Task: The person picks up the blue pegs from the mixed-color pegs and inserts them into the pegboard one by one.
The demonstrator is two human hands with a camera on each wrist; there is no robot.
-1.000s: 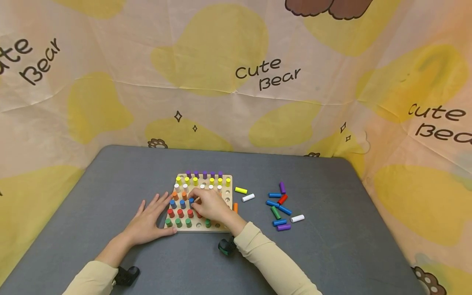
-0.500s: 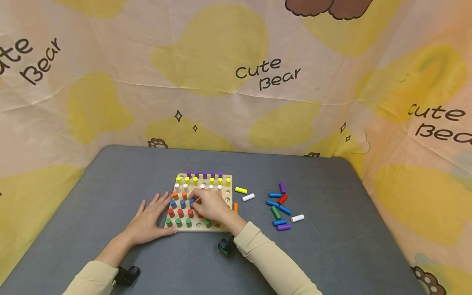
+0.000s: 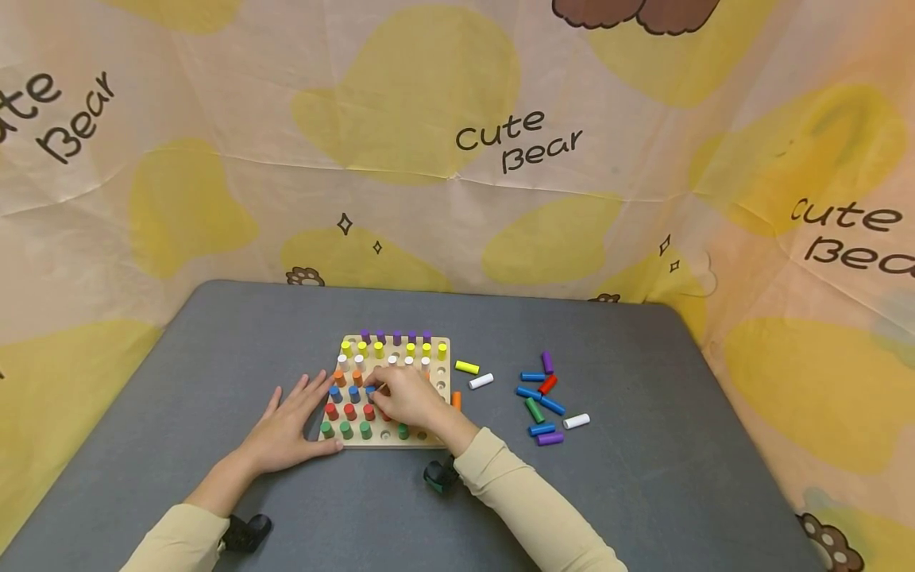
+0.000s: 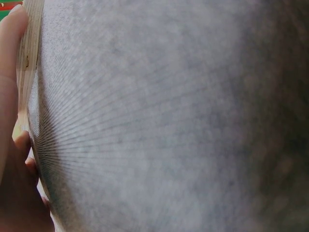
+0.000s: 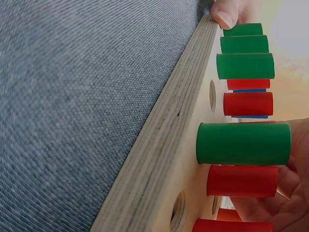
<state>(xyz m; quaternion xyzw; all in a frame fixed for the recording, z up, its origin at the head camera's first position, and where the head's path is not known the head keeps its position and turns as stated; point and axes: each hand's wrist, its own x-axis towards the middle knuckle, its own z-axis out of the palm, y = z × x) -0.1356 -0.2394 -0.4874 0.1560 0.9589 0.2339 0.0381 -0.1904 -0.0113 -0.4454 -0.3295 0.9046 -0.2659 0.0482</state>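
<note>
A wooden pegboard (image 3: 411, 445) lies on the grey table, bearing rows of coloured pegs. My left hand (image 3: 286, 429) is spread along its left side, thumb at the near left corner; the left wrist view catches fingers (image 4: 9, 48) against the plywood edge. Over the board's middle, my right hand (image 3: 411, 397) has thumb and forefinger pinching a blue peg (image 3: 370, 392) standing in the blue row. In the right wrist view, a green peg (image 5: 244, 143) and red pegs (image 5: 241, 181) stand in front of the right hand (image 5: 289, 193), and the left thumb (image 5: 224, 17) touches the far corner.
Loose pegs lie right of the board: a yellow peg (image 3: 467, 367), a white peg (image 3: 481, 381) and an orange peg (image 3: 456, 400) close by. Farther right is a scattered group with a red peg (image 3: 547, 385), a green peg (image 3: 534, 410) and several others. A printed cloth (image 3: 400, 95) hangs behind.
Both hands keep their places, with the right still at the blue peg. The head view has shifted very slightly; the loose pegs lie as before.
</note>
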